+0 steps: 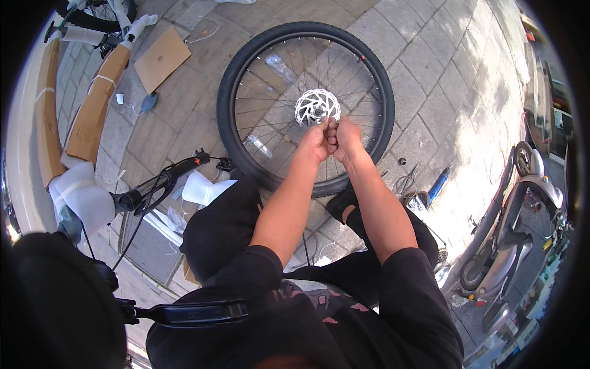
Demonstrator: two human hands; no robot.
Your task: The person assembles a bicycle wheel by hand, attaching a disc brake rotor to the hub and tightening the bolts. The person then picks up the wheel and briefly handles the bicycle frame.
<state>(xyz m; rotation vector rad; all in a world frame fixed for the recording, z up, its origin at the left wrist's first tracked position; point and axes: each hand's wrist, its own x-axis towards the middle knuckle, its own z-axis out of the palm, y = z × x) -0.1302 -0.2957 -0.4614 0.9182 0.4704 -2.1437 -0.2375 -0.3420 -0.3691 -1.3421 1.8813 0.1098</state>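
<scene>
A bicycle wheel with a black tyre [227,104] lies flat on the paving in front of me. At its hub sits a silver disc brake rotor [305,106], facing up. My left hand [316,142] and my right hand [346,136] meet at the rotor's near edge. Both have their fingers curled and pressed together, almost touching each other. Whatever they pinch is too small or too hidden to make out. Clear plastic wrappers [280,67] show through the spokes.
A blue-handled tool [440,183] and a small black part [402,161] lie right of the wheel. To the left are a cardboard sheet [163,60], cardboard-wrapped tubes [98,104] and a foam-wrapped bike part [83,190]. A scooter [507,237] stands at the right.
</scene>
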